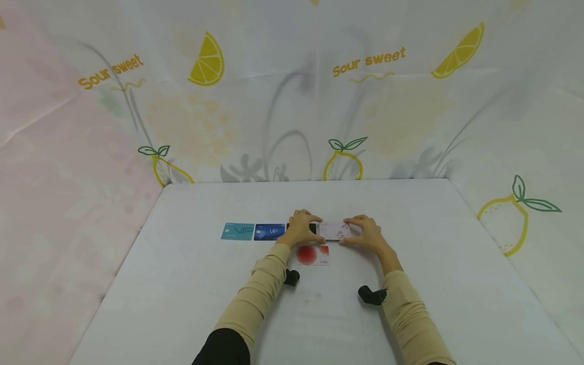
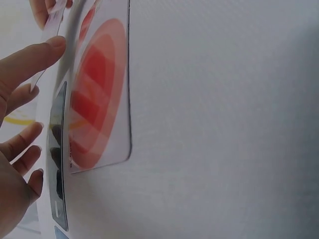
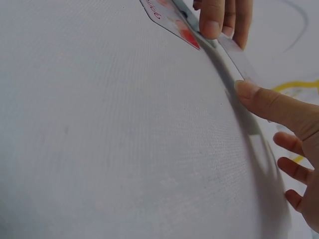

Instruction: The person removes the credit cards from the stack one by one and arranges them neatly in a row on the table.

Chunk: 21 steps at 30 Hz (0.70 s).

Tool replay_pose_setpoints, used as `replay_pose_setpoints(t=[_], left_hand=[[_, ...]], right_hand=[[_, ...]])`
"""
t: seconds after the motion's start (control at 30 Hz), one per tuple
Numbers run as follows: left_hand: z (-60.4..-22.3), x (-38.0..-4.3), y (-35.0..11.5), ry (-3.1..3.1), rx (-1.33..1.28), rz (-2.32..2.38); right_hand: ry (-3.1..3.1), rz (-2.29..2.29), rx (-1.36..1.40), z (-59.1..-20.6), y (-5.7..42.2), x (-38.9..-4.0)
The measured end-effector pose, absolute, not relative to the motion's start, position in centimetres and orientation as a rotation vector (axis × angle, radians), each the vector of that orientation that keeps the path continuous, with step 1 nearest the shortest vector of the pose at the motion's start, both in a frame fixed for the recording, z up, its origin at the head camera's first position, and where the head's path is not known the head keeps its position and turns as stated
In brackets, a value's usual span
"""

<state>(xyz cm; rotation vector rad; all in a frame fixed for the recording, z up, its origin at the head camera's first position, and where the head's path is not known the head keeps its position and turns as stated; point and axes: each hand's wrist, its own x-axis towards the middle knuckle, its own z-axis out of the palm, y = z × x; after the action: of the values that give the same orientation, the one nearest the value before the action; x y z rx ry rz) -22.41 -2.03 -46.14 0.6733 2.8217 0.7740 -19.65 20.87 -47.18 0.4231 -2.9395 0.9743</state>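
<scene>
A pale card with a faint pink floral print [image 1: 334,230] is between my two hands at the right end of a row of cards. My left hand [image 1: 298,229] pinches its left end between thumb and index finger, the other fingers extending over a black card [image 1: 313,227]. The right hand [image 1: 368,235] grips the opposite end, thumb on the near edge. In the right wrist view, the pale card [image 3: 239,59] is raised a little off the table above its shadow. Nearer me lies a white card with a red circle [image 1: 306,255].
Left of the black card, a blue VIP card [image 1: 269,232] and a teal VIP card [image 1: 238,231] lie flat in line. All are on a white-covered table [image 1: 182,294]. Lemon-printed cloth [image 1: 274,101] hangs behind it. Black wrist devices [image 1: 371,295] sit below each forearm.
</scene>
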Motion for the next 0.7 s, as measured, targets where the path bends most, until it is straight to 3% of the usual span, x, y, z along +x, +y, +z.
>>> replay_pose_setpoints(t=[0.7], left_hand=[[-46.0, -22.56, -1.84, 2.813, 0.613, 0.762]], right_hand=[[-3.01, 0.963, 0.349, -47.06, 20.5, -20.0]])
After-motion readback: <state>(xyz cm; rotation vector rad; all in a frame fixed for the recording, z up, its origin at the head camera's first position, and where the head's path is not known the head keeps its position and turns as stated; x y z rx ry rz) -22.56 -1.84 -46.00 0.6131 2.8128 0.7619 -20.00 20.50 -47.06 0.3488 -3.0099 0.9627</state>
